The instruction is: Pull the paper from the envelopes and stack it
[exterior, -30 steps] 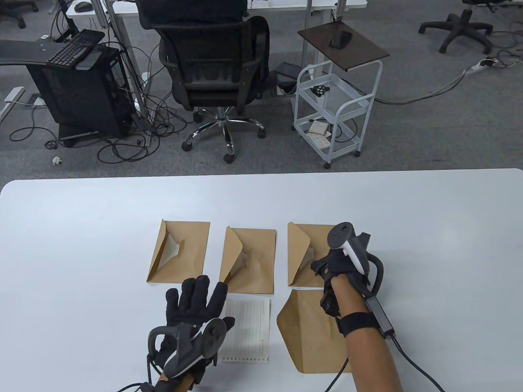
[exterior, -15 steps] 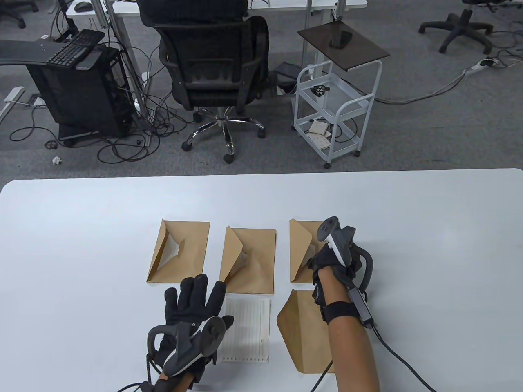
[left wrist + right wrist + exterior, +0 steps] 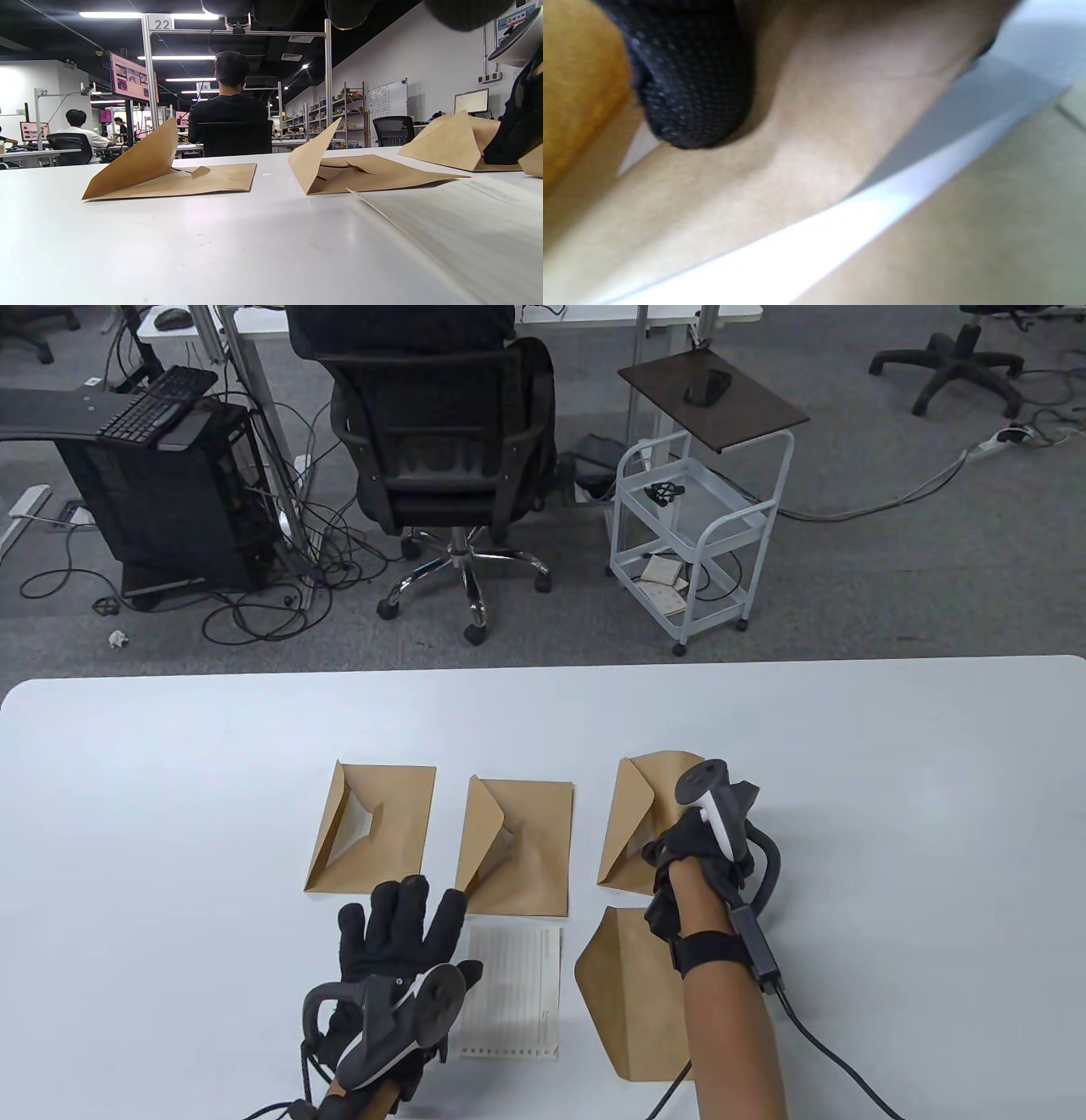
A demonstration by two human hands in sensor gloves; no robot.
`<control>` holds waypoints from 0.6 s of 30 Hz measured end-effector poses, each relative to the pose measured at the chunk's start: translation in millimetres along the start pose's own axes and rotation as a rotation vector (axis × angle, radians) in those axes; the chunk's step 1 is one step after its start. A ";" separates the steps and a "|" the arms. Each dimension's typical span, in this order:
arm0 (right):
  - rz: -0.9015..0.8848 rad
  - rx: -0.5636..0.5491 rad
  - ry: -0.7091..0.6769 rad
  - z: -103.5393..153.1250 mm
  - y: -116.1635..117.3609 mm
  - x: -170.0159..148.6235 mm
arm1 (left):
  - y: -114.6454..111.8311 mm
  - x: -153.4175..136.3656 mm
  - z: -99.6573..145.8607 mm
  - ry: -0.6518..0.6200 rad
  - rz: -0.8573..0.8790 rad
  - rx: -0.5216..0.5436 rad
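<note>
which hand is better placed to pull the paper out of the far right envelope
Right. The right hand already rests on the right envelope, fingers at its opening. The left hand lies flat near the sheet, two envelopes away.

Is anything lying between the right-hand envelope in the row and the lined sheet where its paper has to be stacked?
Nothing visible: bare table separates the right envelope, under the right hand, from the lined sheet. The left hand rests on that sheet's left edge.

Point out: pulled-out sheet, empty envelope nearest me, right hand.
printed sheet (image 3: 517,993), table view, middle of its bare part.
near envelope (image 3: 632,984), table view, its flat face.
right hand (image 3: 691,848), table view, glove back.
</note>
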State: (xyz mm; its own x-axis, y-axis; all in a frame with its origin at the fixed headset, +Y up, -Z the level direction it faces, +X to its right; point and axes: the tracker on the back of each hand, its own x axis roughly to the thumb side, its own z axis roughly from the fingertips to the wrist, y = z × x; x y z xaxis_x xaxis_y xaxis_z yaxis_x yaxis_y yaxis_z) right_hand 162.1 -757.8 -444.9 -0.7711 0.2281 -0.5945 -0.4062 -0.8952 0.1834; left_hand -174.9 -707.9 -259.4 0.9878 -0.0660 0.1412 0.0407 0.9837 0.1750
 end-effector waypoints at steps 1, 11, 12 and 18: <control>0.004 -0.016 -0.003 0.8 -0.2 0.1 | -0.1 -0.2 0.0 0.001 0.000 0.002; -0.001 -0.140 -0.037 3.3 -2.8 -2.0 | -0.8 -0.7 -0.1 0.000 0.005 0.003; -0.003 -0.159 -0.044 3.5 -3.3 -2.3 | -0.9 -0.6 -0.3 -0.001 0.003 0.002; -0.059 -0.195 -0.101 5.1 -7.9 -5.2 | -1.2 -0.4 -0.2 -0.004 0.004 -0.002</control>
State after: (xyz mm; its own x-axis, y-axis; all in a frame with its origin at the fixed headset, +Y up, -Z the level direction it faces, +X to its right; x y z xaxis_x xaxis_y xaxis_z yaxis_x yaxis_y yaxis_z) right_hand 166.8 -750.1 -439.3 -0.7982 0.3103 -0.5164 -0.3570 -0.9341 -0.0096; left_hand -175.3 -709.1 -259.9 0.9873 -0.0628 0.1457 0.0372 0.9844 0.1721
